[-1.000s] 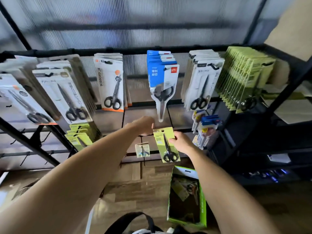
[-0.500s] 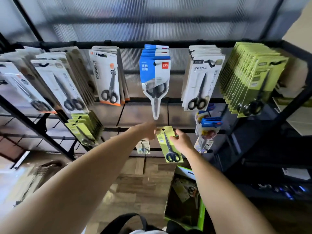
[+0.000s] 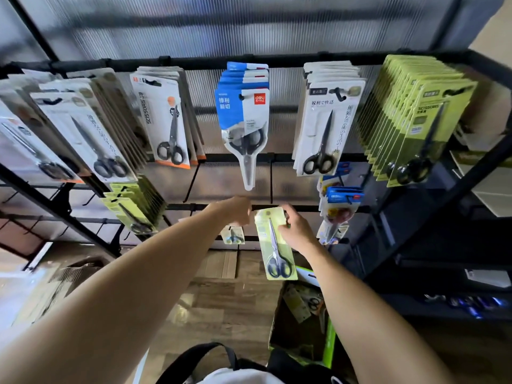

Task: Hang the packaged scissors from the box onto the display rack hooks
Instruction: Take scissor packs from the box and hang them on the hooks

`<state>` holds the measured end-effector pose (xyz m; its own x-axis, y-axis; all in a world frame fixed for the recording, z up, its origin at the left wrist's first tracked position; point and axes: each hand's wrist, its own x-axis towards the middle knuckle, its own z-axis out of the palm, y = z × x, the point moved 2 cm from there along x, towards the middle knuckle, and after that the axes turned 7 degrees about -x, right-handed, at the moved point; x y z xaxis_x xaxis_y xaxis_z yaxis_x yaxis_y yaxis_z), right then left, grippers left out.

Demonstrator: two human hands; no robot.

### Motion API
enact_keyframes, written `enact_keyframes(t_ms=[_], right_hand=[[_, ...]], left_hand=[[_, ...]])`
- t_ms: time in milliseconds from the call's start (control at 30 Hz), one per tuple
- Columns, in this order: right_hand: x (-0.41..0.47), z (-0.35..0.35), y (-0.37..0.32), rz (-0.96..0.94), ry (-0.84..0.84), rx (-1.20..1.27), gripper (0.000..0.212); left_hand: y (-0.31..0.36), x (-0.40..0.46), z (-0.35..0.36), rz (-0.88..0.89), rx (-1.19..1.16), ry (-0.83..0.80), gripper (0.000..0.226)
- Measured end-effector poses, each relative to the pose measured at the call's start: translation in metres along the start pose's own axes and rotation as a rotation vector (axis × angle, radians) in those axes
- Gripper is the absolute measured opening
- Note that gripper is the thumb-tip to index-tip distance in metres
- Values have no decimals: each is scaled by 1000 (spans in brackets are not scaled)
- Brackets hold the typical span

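A yellow-green packaged scissors (image 3: 273, 239) hangs tilted at the black middle bar of the display rack (image 3: 304, 208). My right hand (image 3: 297, 230) pinches the pack's right edge near the top. My left hand (image 3: 235, 210) is closed at the bar, touching the pack's upper left corner; the hook there is hidden behind it. Below on the floor stands the green cardboard box (image 3: 329, 339), open, with more packaged scissors (image 3: 300, 303) inside.
The top bar carries full rows of packaged scissors: white packs (image 3: 166, 120), blue packs (image 3: 243, 112), white packs (image 3: 324, 117), yellow-green packs (image 3: 415, 120). More yellow-green packs (image 3: 133, 206) hang lower left, small blue packs (image 3: 338, 209) lower right. A black strap (image 3: 199, 356) lies at my feet.
My view has tilted up and nearer to the rack. Both hands have stayed on the yellow-green pack at the middle bar, the pack sitting slightly higher against the bar.
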<state>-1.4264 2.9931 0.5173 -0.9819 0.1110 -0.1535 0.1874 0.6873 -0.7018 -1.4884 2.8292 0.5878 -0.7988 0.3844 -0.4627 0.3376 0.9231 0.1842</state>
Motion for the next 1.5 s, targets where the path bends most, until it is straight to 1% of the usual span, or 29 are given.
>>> enact_keyframes(t_ms=[67, 133, 267, 433, 600, 733, 833, 933, 1000, 1133, 1267, 1400, 1500], right_hand=[[-4, -2, 0, -3, 22, -9, 32], [-7, -5, 0, 8, 35, -31, 35], [-9, -7, -1, -57, 48, -95, 30], [-13, -11, -7, -59, 30, -144, 17], [-16, -13, -17, -140, 76, -111, 3], [-11, -13, -25, -165, 117, -135, 6], [-7, -12, -27, -142, 94, -193, 8], [-2, -12, -25, -109, 100, -170, 14], [1, -13, -24, -90, 110, -163, 13], [7, -13, -27, -86, 133, -227, 14], [14, -14, -32, -103, 172, -192, 8], [25, -11, -35, -40, 138, -215, 9], [35, -8, -38, 11, 156, -220, 10]], left_hand=[[1, 1, 3, 1, -1, -21, 29], [2, 1, 5, 4, -4, -45, 30], [2, -1, 8, -7, -17, -68, 32], [0, -6, 8, -15, -37, -49, 34], [0, -9, 2, 10, -26, -24, 35], [1, -14, -5, 27, -24, 13, 36], [3, -16, -6, 34, -4, 17, 37], [2, -16, -7, 42, -6, 8, 35], [1, -16, -8, 41, -3, 3, 33], [-2, -13, -9, 47, 1, -6, 32], [2, -13, -12, 71, -1, -4, 38], [3, -8, -10, 69, 27, -27, 35], [3, -4, -6, 60, 44, -34, 35]])
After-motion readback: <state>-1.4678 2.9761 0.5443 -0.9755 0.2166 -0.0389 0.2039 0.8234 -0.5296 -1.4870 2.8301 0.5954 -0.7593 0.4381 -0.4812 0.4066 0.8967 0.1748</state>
